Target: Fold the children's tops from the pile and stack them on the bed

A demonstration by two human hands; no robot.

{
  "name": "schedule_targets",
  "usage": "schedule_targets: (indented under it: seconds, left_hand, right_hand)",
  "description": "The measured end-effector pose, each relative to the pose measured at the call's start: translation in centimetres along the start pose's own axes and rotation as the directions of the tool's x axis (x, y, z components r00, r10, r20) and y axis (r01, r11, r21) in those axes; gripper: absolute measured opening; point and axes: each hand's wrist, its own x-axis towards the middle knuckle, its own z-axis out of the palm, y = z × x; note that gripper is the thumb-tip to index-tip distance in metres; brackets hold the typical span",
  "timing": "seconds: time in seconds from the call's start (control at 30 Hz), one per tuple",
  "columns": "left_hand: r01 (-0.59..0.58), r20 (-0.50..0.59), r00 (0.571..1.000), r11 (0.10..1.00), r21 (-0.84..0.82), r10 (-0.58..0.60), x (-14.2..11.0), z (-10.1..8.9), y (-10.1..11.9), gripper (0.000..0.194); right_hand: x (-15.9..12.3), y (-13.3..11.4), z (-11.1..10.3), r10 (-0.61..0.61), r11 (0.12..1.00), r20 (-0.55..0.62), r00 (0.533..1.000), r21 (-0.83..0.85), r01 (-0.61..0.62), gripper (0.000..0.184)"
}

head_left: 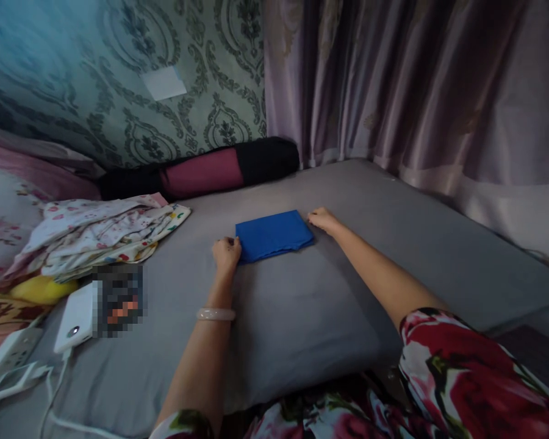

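Note:
A folded blue cloth (274,236) lies flat on the grey bed sheet, with its front edge a little uneven. At its left edge, my left hand (227,251) has its fingers closed on the fabric, and a pale bangle circles that wrist. My right hand (322,219) is just beside the cloth's far right side, fingers curled together, with a small gap between them and the fabric. Nothing shows in the fingers of this hand.
A long black and maroon bolster (205,174) lies against the patterned wall. To the left are crumpled printed cloths (105,235), a white power bank (77,317) with a cable, a power strip (16,353) and a yellow object (43,289). Curtains (370,79) hang at the right.

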Motion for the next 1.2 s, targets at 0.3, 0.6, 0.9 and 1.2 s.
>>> schedule_targets:
  seconds: [0.3,0.6,0.9,1.2]
  left_hand:
    - [0.121,0.164,0.979,0.993,-0.001,-0.119,2.6,-0.1,0.7,0.037]
    - [0.182,0.181,0.969,0.981,-0.059,-0.169,2.3,-1.0,2.6,0.019]
    - [0.317,0.24,0.941,0.866,-0.387,-0.238,2.7,-2.2,2.7,0.019]
    - [0.372,0.32,0.912,0.845,-0.384,-0.256,2.7,-4.0,4.0,0.016]
  right_hand:
    - [0.3,-1.5,1.0,0.052,0.982,0.072,0.996,-0.183,-0.038,0.045]
    - [0.7,-2.7,1.7,0.038,0.992,0.097,0.995,-0.127,-0.025,0.039]
    - [1.2,-3.7,0.4,0.096,0.995,0.102,0.99,-0.018,-0.095,0.03]
    - [1.0,-5.6,-0.3,0.222,0.968,0.211,0.952,0.067,-0.241,0.022]
